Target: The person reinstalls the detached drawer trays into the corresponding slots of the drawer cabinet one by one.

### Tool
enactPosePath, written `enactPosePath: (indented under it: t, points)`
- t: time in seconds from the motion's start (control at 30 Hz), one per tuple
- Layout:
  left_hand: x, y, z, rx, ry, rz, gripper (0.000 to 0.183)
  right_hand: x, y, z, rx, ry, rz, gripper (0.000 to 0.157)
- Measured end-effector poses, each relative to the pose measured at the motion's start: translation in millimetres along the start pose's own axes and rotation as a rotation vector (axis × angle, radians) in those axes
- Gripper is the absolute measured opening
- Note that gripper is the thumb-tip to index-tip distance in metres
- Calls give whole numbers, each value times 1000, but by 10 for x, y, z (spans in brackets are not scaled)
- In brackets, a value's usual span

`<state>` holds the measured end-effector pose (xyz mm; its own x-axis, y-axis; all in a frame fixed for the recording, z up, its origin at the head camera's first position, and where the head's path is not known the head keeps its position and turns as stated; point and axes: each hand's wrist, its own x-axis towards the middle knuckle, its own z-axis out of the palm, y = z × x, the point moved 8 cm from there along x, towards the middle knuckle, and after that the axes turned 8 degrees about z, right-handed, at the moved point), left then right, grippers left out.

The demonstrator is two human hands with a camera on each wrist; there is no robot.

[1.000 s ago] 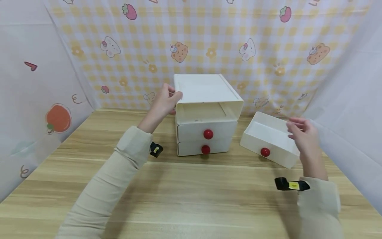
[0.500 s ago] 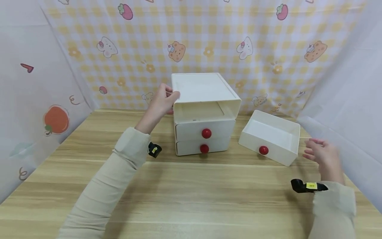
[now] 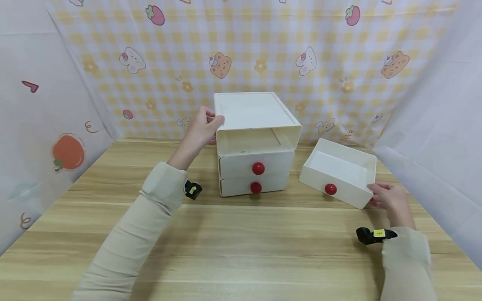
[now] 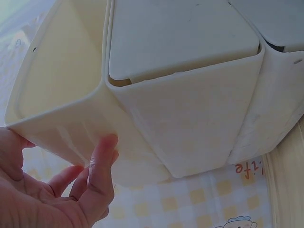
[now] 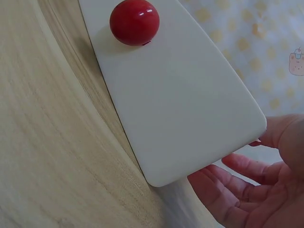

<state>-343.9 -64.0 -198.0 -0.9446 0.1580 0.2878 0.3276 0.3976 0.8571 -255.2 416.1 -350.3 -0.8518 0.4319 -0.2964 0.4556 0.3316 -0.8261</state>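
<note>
A white drawer cabinet (image 3: pixel 260 110) stands on the table, its top slot bare of a drawer. Below that slot sit two drawers in place, each with a red round knob (image 3: pixel 258 168). My left hand (image 3: pixel 201 129) holds the cabinet's upper left edge, thumb on top and fingers against the side wall (image 4: pixel 71 137). To the right, a loose white drawer (image 3: pixel 339 165) rests at an angle on the table, nothing inside it. My right hand (image 3: pixel 391 200) grips its front right corner, thumb at the rim and fingers along the outside of the wall. Its red knob (image 5: pixel 134 22) faces forward.
The wood-grain table (image 3: pixel 241 246) spreads in front of the cabinet. A checked yellow cloth backdrop (image 3: pixel 169 83) hangs close behind, and white cloth walls (image 3: pixel 444 125) bound both sides. Black camera straps sit on both wrists.
My right hand swung right, away from above the loose drawer, then came back to take hold of its front right corner. My left hand stays on the cabinet. The view shifts slightly.
</note>
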Motion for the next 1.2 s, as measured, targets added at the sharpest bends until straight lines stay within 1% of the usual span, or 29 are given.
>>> enactPosePath:
  t: [0.43, 0.57, 0.73, 0.87, 0.97, 1.1, 1.2]
  points:
    - [-3, 4, -20, 2, 0, 13, 36, 6, -55, -45, 15, 86, -37, 53]
    - [-3, 6, -16, 3, -1, 14, 36, -16, -66, -58, 16, 98, -34, 51]
    - [-5, 8, -10, 13, -2, 11, 36, -46, -89, -79, 24, 99, -39, 46]
    - [-6, 2, -13, 10, -2, 11, 36, -63, -119, -99, -3, 116, -53, 45]
    - [-7, 0, -23, 6, 1, 13, 36, -84, -150, -111, -14, 114, -68, 39]
    - [-5, -3, -28, 5, 2, 13, 36, -127, -201, -126, -6, 102, -95, 23]
    - [-1, -3, -23, 0, 2, 13, 36, -168, -248, -142, -1, 104, -115, 17]
